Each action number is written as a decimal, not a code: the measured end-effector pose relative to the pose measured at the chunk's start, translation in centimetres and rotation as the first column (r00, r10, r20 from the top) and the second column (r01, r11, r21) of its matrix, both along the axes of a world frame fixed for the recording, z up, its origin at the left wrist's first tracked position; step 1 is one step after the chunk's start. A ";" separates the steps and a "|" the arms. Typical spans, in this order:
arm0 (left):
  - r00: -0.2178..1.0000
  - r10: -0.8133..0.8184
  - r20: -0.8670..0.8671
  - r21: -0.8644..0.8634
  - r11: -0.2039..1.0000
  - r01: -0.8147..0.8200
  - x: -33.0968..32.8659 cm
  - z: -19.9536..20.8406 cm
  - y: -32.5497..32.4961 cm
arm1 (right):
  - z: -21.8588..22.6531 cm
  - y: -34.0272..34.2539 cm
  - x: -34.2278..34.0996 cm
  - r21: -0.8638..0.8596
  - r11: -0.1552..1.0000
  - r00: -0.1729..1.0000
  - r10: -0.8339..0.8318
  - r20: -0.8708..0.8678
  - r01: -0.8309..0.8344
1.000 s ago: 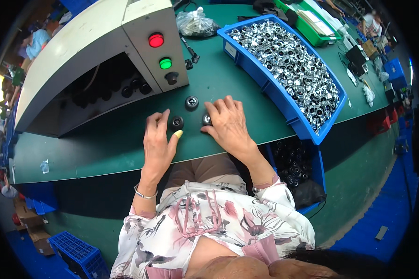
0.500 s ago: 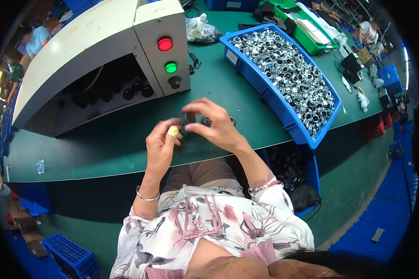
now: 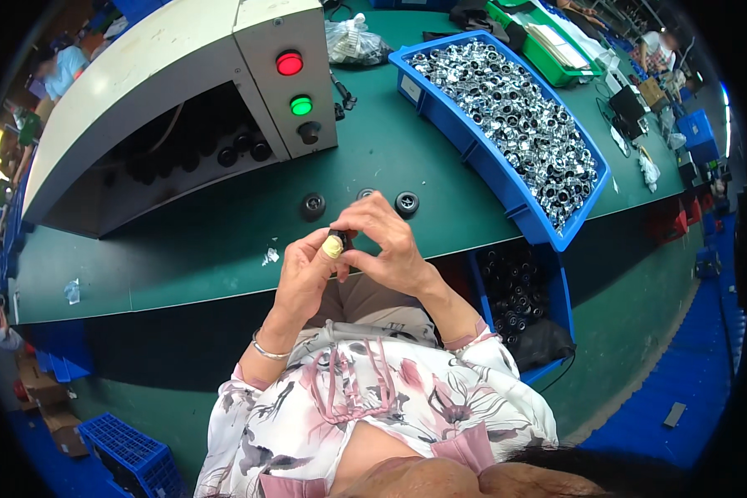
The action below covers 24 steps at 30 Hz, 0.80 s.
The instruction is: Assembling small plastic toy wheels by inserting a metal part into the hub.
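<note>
My left hand (image 3: 305, 270) and my right hand (image 3: 383, 241) meet just above the bench's near edge. Between their fingertips is a small black part (image 3: 339, 238), pinched from both sides and mostly covered by the fingers. A yellow cover (image 3: 332, 246) wraps the tip of my left thumb. Beyond the hands, a black wheel-like piece (image 3: 313, 206) lies on the green bench. Another such piece (image 3: 407, 203) with a spoked centre rests to the right. A third round piece (image 3: 366, 193) shows partly behind my right fingers.
A pale machine (image 3: 284, 100) with an open cavity, lamps and a knob stands at left. The blue bin (image 3: 473, 170) at right holds many shiny clear-and-black parts. Below the edge sits another blue bin (image 3: 563, 286) of black parts. Whitish scraps (image 3: 270, 256) dot the bench (image 3: 183, 274).
Both hands have come closer to my body and closed together on the small black part. A black wheel-like piece now lies uncovered on the bench where my fingers were.
</note>
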<state>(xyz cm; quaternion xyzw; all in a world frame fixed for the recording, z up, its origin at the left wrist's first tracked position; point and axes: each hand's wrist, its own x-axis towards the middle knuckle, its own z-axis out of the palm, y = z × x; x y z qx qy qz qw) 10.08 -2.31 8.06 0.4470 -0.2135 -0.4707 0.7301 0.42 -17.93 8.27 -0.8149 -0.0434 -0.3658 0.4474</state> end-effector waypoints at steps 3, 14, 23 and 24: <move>0.999 0.039 -0.035 -0.049 0.998 -0.041 -0.4 -0.6 0.2 | -0.2 0.6 0.2 -0.053 0.998 0.999 -0.041 0.013 0.042; 0.988 -0.006 -0.155 -0.066 0.998 -0.004 -1.2 0.1 -0.2 | -0.4 0.4 -0.2 -0.109 0.989 0.995 -0.096 -0.003 0.095; 0.981 -0.016 -0.191 -0.050 0.999 0.007 -1.6 0.4 -0.1 | -0.6 0.4 -0.8 -0.089 0.992 0.995 -0.098 -0.033 0.095; 0.970 -0.011 -0.241 -0.052 0.999 -0.002 -1.7 0.7 -0.1 | -0.7 0.2 -0.7 -0.125 0.986 0.993 -0.115 -0.027 0.111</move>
